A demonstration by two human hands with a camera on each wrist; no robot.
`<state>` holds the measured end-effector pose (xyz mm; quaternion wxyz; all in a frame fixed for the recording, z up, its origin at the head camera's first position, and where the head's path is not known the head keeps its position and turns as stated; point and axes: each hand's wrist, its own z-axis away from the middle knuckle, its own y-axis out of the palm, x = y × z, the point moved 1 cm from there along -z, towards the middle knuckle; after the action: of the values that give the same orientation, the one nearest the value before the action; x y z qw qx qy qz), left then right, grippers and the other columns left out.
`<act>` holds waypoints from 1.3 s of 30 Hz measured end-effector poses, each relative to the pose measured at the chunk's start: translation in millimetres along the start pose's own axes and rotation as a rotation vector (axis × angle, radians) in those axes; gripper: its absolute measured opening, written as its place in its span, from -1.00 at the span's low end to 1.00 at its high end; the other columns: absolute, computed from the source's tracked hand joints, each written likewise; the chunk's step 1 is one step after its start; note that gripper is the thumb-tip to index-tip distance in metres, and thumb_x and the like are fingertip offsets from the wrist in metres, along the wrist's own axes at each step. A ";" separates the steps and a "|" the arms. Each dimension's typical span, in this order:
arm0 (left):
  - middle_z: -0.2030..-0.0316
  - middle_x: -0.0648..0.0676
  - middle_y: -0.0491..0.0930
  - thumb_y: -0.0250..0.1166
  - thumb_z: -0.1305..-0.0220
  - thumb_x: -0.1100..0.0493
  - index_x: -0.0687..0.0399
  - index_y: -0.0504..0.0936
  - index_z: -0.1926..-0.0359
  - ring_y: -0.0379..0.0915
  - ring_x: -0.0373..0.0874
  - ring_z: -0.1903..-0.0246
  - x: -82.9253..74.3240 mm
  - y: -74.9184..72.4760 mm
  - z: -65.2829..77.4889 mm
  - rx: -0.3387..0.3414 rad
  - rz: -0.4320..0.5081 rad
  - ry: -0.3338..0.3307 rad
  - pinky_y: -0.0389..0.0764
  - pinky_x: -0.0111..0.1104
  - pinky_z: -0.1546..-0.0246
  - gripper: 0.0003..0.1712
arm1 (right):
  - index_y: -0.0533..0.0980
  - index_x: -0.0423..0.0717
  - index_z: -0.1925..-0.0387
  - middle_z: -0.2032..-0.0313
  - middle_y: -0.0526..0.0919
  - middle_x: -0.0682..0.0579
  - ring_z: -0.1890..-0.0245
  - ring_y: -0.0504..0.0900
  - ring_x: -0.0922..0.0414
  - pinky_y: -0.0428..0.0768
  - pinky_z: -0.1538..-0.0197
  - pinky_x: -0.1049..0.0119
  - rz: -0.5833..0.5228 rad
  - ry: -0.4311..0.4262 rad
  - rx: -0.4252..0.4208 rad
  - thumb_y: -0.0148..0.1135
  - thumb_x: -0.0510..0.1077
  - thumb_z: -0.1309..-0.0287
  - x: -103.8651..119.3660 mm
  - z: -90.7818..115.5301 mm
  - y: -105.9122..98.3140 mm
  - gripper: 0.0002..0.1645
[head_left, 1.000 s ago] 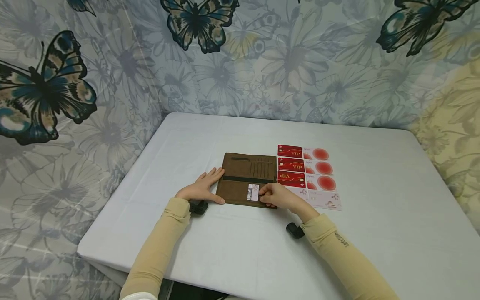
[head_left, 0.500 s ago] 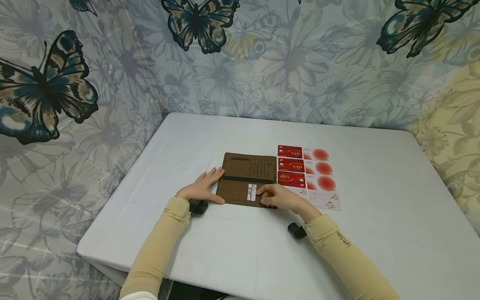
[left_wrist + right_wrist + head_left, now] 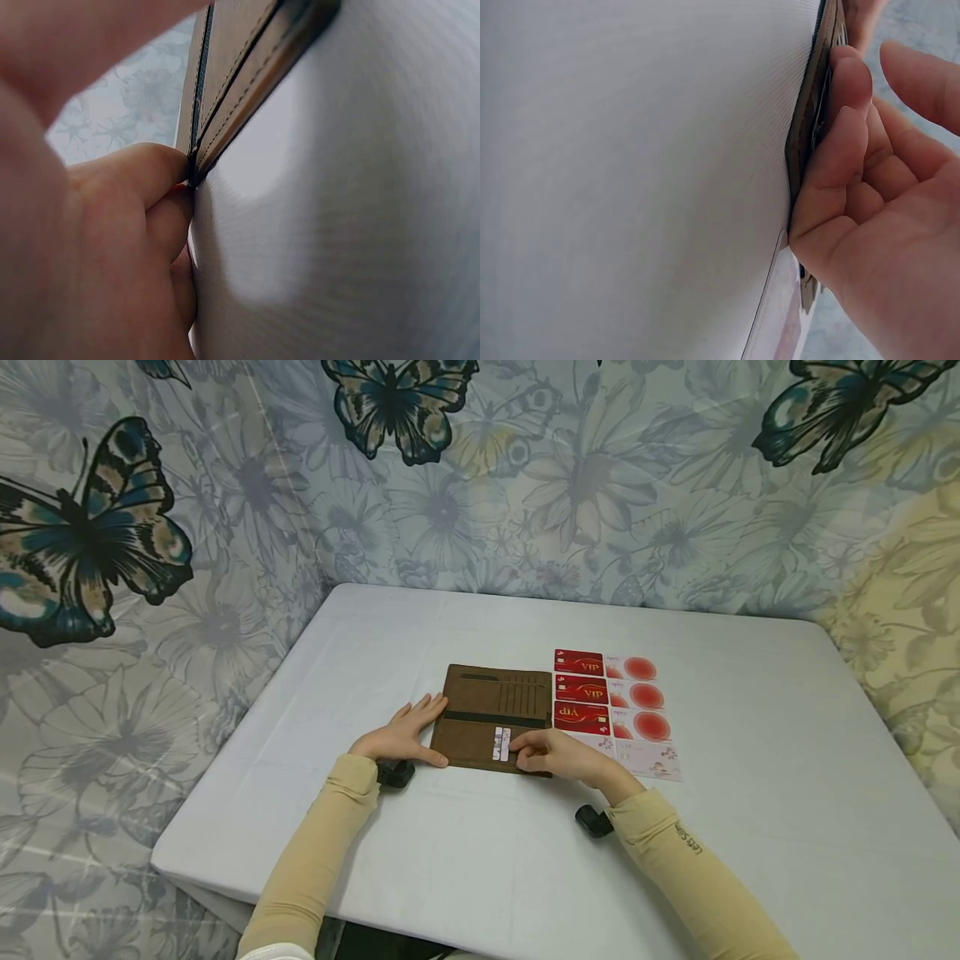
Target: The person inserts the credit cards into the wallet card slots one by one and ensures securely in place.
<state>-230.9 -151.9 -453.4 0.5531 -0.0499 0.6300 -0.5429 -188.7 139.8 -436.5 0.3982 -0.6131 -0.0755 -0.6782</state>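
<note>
A brown wallet [image 3: 480,697] lies unfolded and flat on the table, its slots facing up. White patterned cards [image 3: 501,744] show as narrow strips in the slots of its near half. My left hand [image 3: 401,737] rests with spread fingers on the wallet's left edge; the left wrist view shows the fingertips at the stitched edge [image 3: 225,112]. My right hand [image 3: 558,753] is over the near right part of the wallet, index fingertip against the card strip. In the right wrist view the thumb [image 3: 922,82] stands away from the bent fingers [image 3: 836,154], which touch the wallet.
Right of the wallet, red VIP cards [image 3: 582,691] lie in a column, beside white cards with red circles [image 3: 647,696]. Pale flowered cards [image 3: 651,761] lie nearest, partly behind my right hand. A white cloth covers the table [image 3: 450,860]; a patterned curtain [image 3: 525,527] stands behind.
The right fingertips have moved slightly left, and the white card strip beside them has become narrower, sliding left into its slot. My left hand stays in place.
</note>
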 end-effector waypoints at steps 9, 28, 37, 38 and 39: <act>-0.43 0.07 -0.33 0.41 0.03 -0.18 0.12 -0.24 -0.45 -0.53 -0.09 -0.38 0.5 0.0 -0.7 -0.002 0.005 -0.004 -0.47 -0.14 -0.30 0.27 | 0.54 -0.28 0.01 0.03 0.55 -0.08 0.22 0.40 0.09 0.39 0.26 0.32 0.039 -0.007 0.055 0.16 -0.23 -0.19 1.9 3.0 1.1 -0.66; -0.43 0.09 -0.33 0.41 0.02 -0.15 0.14 -0.24 -0.45 -0.53 -0.06 -0.38 -3.1 1.5 1.4 0.000 0.007 0.000 -0.47 -0.12 -0.30 0.26 | 0.42 -0.28 -0.15 0.26 0.56 0.06 0.23 0.42 0.11 0.39 0.25 0.28 0.088 -0.045 0.104 0.17 -0.12 -0.21 -3.1 8.2 -1.3 -0.49; -0.43 0.11 -0.33 0.40 0.03 -0.21 0.16 -0.24 -0.45 -0.53 -0.05 -0.38 -0.1 1.5 1.2 -0.005 0.005 0.019 -0.48 -0.11 -0.30 0.29 | 0.41 -0.22 -0.18 0.14 0.56 -0.02 0.16 0.53 0.05 0.52 0.08 0.27 0.004 -0.101 0.125 0.20 -0.12 -0.19 -9.5 23.0 -14.1 -0.46; -0.43 0.11 -0.34 0.39 0.03 -0.24 0.16 -0.24 -0.45 -0.53 -0.05 -0.38 0.7 1.4 1.4 -0.007 0.010 0.026 -0.49 -0.11 -0.29 0.29 | 0.40 -0.24 -0.18 0.13 0.55 -0.04 0.15 0.53 0.04 0.52 0.07 0.27 -0.010 -0.101 0.125 0.21 -0.13 -0.19 -10.1 24.8 -15.5 -0.46; -0.43 0.10 -0.34 0.38 0.04 -0.26 0.15 -0.25 -0.45 -0.54 -0.06 -0.38 1.2 1.3 1.5 -0.009 0.015 0.033 -0.49 -0.12 -0.29 0.30 | 0.40 -0.22 -0.18 0.12 0.55 -0.05 0.14 0.53 0.03 0.52 0.06 0.27 -0.020 -0.093 0.121 0.21 -0.13 -0.18 -10.4 26.6 -17.0 -0.46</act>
<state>-229.5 -153.1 -454.9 0.5465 -0.0387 0.6419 -0.5365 -179.8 171.5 -432.9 0.4239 -0.6179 -0.1410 -0.6471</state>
